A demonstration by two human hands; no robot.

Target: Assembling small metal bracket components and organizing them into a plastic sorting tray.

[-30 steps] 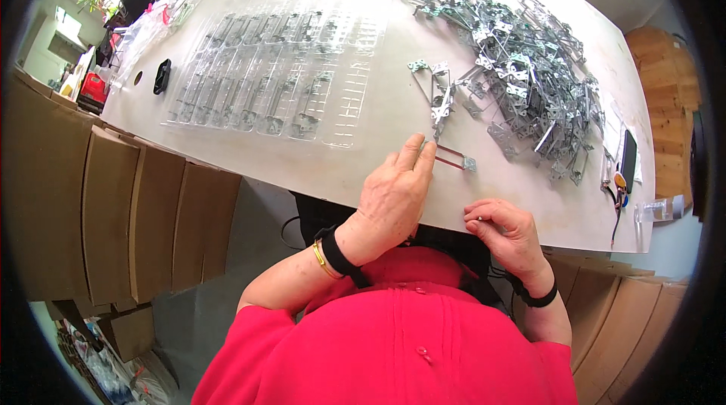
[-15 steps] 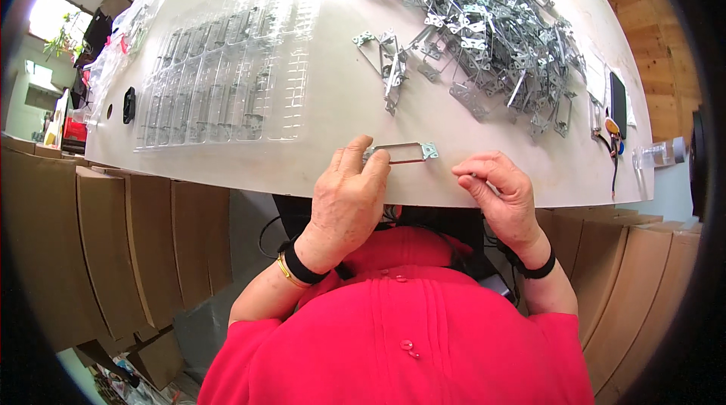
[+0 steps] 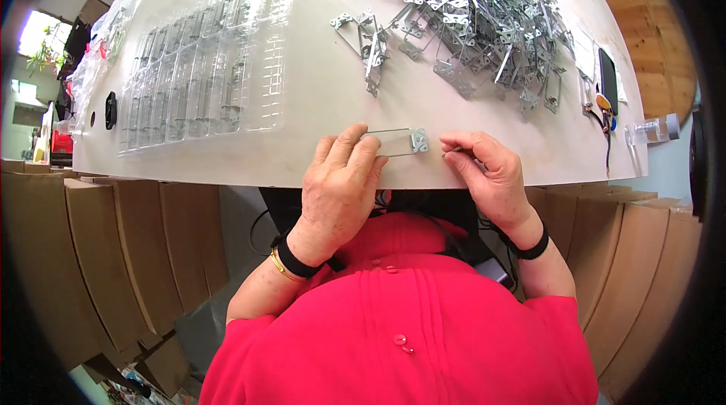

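Observation:
A small metal bracket frame point(image 3: 418, 141), two thin rods ending in a plate with holes, lies near the table's front edge. My left hand point(image 3: 338, 178) grips its left end, the fingers covering that end. To the right of the plate, a short way off, my right hand point(image 3: 488, 170) is closed in a pinch of thumb and forefinger. What sits between those fingertips is too small to make out. Beyond my hands lies a little group of similar brackets point(image 3: 370, 53), beside a large heap of metal brackets point(image 3: 476, 19).
Clear plastic trays point(image 3: 204, 65) with metal parts in their slots cover the table's left. A small black object point(image 3: 111, 111) lies by the left edge. On the right are a phone point(image 3: 607, 80), a tool with an orange part point(image 3: 603, 102) and a clear bottle point(image 3: 654, 130). Cardboard boxes point(image 3: 136, 246) stand below.
The bracket frame has turned in my left hand, so its two rods now show wider apart. My right hand has come closer to its plate, still pinching. The whole view has shifted slightly.

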